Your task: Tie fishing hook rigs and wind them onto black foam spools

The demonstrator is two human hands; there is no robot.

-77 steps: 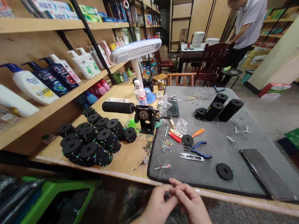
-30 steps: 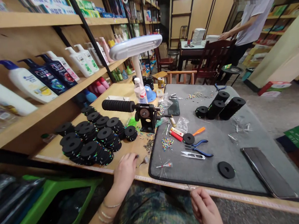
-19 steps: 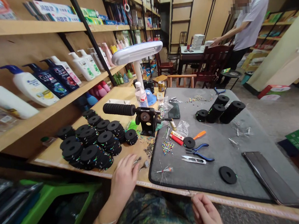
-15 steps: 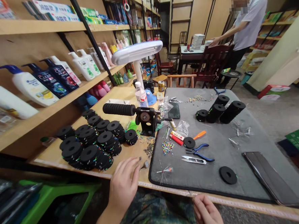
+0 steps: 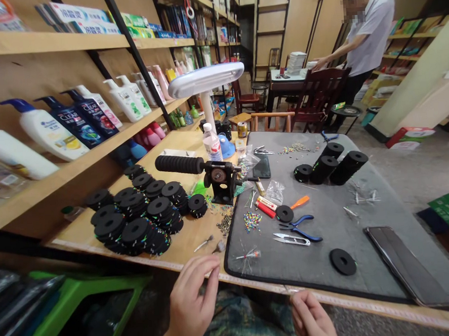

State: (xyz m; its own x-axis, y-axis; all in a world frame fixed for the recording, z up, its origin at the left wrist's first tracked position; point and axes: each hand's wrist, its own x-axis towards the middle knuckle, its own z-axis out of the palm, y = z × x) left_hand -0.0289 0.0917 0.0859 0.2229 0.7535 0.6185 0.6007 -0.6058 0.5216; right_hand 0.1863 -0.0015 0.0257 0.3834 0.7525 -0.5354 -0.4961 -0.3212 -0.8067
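My left hand (image 5: pixel 194 299) is over the table's front edge, thumb and fingertips pinched together; what lies between them, if anything, is too small to make out. Just beyond it lie a thin tool with a dark tip (image 5: pixel 204 243) and a small grey lump (image 5: pixel 219 247). My right hand (image 5: pixel 313 317) is closed at the table edge. A faint thin bit shows at its fingertips, too fine to name. Nearest on the grey mat (image 5: pixel 321 263) are a black foam ring (image 5: pixel 343 261), thread snips (image 5: pixel 292 239), blue-handled pliers (image 5: pixel 306 229) and a bundle of fine wires (image 5: pixel 248 256).
Stacked black foam spools (image 5: pixel 137 229) fill the table's left side. A black clamp-like winder (image 5: pixel 220 181), a bottle (image 5: pixel 212 142) and a lamp (image 5: pixel 207 79) stand behind. Coloured beads (image 5: pixel 252 220) and a dark case (image 5: pixel 407 266) lie on the mat. Another person (image 5: pixel 368 32) stands far right.
My left hand has moved down and slightly right, towards the table edge, uncovering the thin dark-tipped tool. My right hand has barely moved.
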